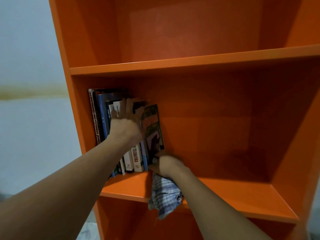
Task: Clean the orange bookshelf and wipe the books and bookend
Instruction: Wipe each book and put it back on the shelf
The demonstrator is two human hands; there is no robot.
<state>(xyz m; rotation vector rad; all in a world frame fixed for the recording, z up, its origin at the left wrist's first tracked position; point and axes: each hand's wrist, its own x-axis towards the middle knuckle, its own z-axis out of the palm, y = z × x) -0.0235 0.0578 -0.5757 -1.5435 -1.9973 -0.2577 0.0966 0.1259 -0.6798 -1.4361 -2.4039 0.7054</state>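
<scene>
A row of upright books (136, 158) stands at the left end of the middle shelf of the orange bookshelf (233, 193). My left hand (126, 122) lies flat against the spines, fingers straight and reaching over their tops. The rightmost book (152, 129), with a dark illustrated cover, leans slightly. My right hand (166, 164) is at its bottom corner, pinching it while also holding a blue-and-white checked cloth (164, 194) that hangs over the shelf's front edge. No bookend shows.
The upper shelf (190, 63) above holds nothing visible. The middle shelf to the right of the books is bare orange board. A pale wall (31, 66) runs along the left side of the bookshelf. A lower compartment (138, 222) opens below.
</scene>
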